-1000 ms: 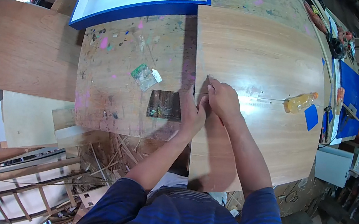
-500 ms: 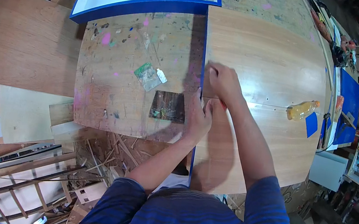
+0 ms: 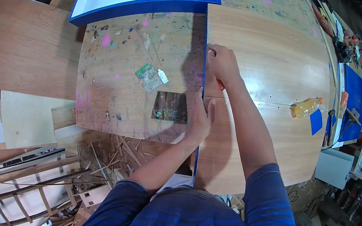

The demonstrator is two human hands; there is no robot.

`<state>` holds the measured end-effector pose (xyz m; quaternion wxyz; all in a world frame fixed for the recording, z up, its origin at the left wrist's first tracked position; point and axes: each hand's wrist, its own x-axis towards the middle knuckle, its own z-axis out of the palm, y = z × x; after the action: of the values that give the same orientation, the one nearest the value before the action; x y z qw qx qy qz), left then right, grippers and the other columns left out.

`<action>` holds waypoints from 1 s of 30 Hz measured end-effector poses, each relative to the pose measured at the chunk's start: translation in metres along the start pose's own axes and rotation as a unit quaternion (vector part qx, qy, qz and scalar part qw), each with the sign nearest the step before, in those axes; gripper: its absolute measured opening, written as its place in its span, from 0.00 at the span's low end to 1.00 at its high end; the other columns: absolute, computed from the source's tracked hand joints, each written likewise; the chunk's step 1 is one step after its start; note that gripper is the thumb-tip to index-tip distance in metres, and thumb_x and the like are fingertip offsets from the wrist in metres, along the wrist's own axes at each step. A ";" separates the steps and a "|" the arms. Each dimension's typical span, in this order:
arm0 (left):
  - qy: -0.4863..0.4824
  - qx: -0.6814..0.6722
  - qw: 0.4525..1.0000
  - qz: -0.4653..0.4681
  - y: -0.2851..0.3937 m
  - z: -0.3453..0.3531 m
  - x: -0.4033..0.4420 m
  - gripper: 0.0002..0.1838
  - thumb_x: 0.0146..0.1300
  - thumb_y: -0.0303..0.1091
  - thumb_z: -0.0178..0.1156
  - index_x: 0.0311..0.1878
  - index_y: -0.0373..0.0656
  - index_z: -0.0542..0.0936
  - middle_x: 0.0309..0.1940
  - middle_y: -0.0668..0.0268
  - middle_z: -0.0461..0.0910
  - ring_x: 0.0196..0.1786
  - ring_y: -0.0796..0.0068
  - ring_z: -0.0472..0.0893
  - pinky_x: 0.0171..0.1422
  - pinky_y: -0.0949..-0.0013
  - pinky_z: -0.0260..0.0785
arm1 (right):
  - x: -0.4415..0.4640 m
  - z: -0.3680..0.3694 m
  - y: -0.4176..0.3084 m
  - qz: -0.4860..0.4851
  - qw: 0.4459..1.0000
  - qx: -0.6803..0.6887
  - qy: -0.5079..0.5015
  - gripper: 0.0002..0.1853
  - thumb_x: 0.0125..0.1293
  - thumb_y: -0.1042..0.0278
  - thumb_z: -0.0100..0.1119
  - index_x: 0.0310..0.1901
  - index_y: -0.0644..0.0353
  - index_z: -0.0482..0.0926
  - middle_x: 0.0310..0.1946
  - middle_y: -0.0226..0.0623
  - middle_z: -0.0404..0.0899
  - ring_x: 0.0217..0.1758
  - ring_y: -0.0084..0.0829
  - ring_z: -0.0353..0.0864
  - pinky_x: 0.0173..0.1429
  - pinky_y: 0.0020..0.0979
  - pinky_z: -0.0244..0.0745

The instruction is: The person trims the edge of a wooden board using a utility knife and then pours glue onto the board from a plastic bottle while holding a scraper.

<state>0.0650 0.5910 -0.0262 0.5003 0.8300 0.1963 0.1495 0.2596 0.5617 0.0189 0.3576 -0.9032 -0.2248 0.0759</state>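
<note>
Under my hands lies a wood-grain panel (image 3: 273, 47) with a blue edge strip along its left side. My left hand (image 3: 199, 121) rests against that edge, fingers stretched out along it and thumb spread over the panel side. Farther up the same edge, my right hand (image 3: 224, 65) is closed, its fingertips at the blue strip. A red-handled tool (image 3: 220, 85) sticks out below the right palm; its working end is hidden by the hand. Left of my left hand, a dark rectangular piece (image 3: 170, 107) lies on the paint-spotted workbench (image 3: 123, 95).
A blue-rimmed white tray-like panel (image 3: 146, 0) stands at the back left. On the bench are a clear plastic packet (image 3: 149, 78) and a small white bottle (image 3: 163, 76). An orange-capped bottle (image 3: 305, 108) and a blue scrap (image 3: 315, 122) lie on the panel's right side.
My right hand has moved away from my body along the blue edge, taking the red-handled tool with it. My left hand stays in nearly the same place.
</note>
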 end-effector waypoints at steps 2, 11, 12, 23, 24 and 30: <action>0.001 -0.006 1.000 0.002 0.000 0.000 0.004 0.31 0.85 0.36 0.59 0.79 0.23 0.66 0.72 0.33 0.73 0.76 0.34 0.74 0.82 0.45 0.65 | -0.007 -0.004 -0.001 0.002 1.000 -0.004 -0.008 0.15 0.78 0.64 0.54 0.51 0.63 0.88 0.43 0.59 0.89 0.48 0.65 0.88 0.57 0.56 0.82; 0.012 -0.005 1.000 0.011 0.003 -0.001 0.002 0.31 0.85 0.36 0.60 0.78 0.22 0.67 0.70 0.32 0.74 0.74 0.33 0.76 0.80 0.45 0.66 | 0.040 0.005 -0.005 0.021 1.000 0.001 0.014 0.15 0.78 0.62 0.53 0.47 0.58 0.89 0.45 0.60 0.90 0.52 0.66 0.89 0.61 0.61 0.81; 0.011 0.002 1.000 0.009 -0.002 0.001 -0.001 0.31 0.84 0.35 0.60 0.78 0.22 0.67 0.70 0.32 0.75 0.74 0.33 0.76 0.80 0.45 0.66 | 0.028 0.007 -0.004 0.020 1.000 0.004 0.020 0.15 0.78 0.63 0.53 0.47 0.59 0.89 0.45 0.60 0.89 0.52 0.66 0.89 0.61 0.61 0.81; 0.013 -0.002 1.000 0.014 0.002 0.000 0.005 0.31 0.84 0.35 0.61 0.79 0.23 0.66 0.70 0.33 0.75 0.74 0.34 0.76 0.80 0.46 0.66 | 0.040 -0.006 -0.008 0.035 0.999 -0.022 -0.007 0.17 0.77 0.63 0.55 0.53 0.61 0.91 0.49 0.60 0.89 0.55 0.62 0.89 0.64 0.54 0.82; 0.012 0.001 1.000 0.010 0.006 -0.002 0.005 0.31 0.84 0.35 0.61 0.79 0.23 0.66 0.71 0.33 0.74 0.74 0.34 0.76 0.80 0.46 0.66 | 0.038 -0.005 -0.006 0.017 1.000 -0.006 0.014 0.16 0.78 0.63 0.55 0.51 0.60 0.91 0.49 0.60 0.90 0.55 0.62 0.89 0.64 0.55 0.82; 0.015 -0.008 1.000 0.010 0.001 0.003 0.002 0.32 0.85 0.37 0.61 0.79 0.22 0.65 0.71 0.33 0.73 0.74 0.34 0.75 0.81 0.45 0.66 | 0.073 0.003 -0.001 0.033 0.999 -0.005 0.017 0.16 0.78 0.63 0.55 0.53 0.57 0.92 0.50 0.59 0.90 0.56 0.60 0.90 0.65 0.55 0.83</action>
<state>0.0684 0.5893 -0.0270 0.5024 0.8254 0.1943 0.1688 0.3232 0.5982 0.0195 0.3540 -0.9131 -0.1893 0.0710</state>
